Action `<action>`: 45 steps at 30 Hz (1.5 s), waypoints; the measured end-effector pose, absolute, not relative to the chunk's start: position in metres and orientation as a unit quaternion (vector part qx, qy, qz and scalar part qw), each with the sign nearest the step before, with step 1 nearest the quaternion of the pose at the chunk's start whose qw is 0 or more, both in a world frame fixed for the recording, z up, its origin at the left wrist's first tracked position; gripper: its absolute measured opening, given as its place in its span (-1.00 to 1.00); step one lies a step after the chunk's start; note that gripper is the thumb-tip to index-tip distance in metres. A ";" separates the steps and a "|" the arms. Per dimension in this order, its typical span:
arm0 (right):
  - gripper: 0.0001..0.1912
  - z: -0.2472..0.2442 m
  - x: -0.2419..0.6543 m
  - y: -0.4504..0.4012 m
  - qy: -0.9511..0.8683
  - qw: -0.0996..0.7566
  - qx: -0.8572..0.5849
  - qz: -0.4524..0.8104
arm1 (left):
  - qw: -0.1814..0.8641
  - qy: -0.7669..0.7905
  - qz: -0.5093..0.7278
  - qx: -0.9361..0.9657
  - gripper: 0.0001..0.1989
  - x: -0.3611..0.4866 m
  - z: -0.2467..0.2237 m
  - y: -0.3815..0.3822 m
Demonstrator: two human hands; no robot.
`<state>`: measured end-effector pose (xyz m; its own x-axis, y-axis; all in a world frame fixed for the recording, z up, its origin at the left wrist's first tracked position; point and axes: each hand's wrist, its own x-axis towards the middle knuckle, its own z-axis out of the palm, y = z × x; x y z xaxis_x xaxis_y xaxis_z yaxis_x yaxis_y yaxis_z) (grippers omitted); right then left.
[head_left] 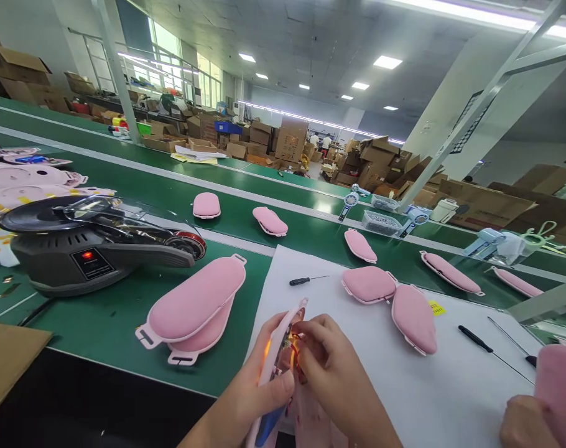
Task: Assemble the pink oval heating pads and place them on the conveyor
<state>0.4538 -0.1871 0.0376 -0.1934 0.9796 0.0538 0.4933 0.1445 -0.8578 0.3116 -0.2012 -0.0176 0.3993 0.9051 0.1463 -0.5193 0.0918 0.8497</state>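
Observation:
My left hand [264, 386] is wrapped round a pink plastic shell [277, 348], held upright on its edge and open, with wires and small parts inside and an orange glow. The fingers of my right hand [324, 358] are pinched together at the red wires in the shell's opening; what they grip is too small to tell. White paper lies beneath, with a small black screwdriver [300, 281] just beyond my hands. To the left, two pink padded pieces [199, 302] are stacked. Two more pink pieces [369, 284] touch each other on the right.
A dark grey tape machine [78, 249] with a red light stands at the left. Another person's hand [525, 423] holds a pink piece at the lower right. Long screwdrivers [476, 338] lie nearby. More pink pieces [207, 205] and light-blue handheld devices [351, 200] sit along the green belt.

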 end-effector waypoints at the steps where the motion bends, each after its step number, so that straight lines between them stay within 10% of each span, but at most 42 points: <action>1: -0.76 0.039 0.454 -0.186 -0.669 0.321 -0.550 0.382 | 0.710 0.216 0.502 0.444 -0.16 0.311 -0.018 -0.201; 26: -0.69 0.051 0.458 -0.186 -0.610 0.292 -0.451 0.583 | 0.749 0.169 0.511 0.387 -0.22 0.315 -0.015 -0.203; 45: -0.74 0.060 0.449 -0.198 -0.697 0.253 -0.550 0.383 | 0.676 0.253 0.459 0.518 -0.06 0.317 -0.002 -0.211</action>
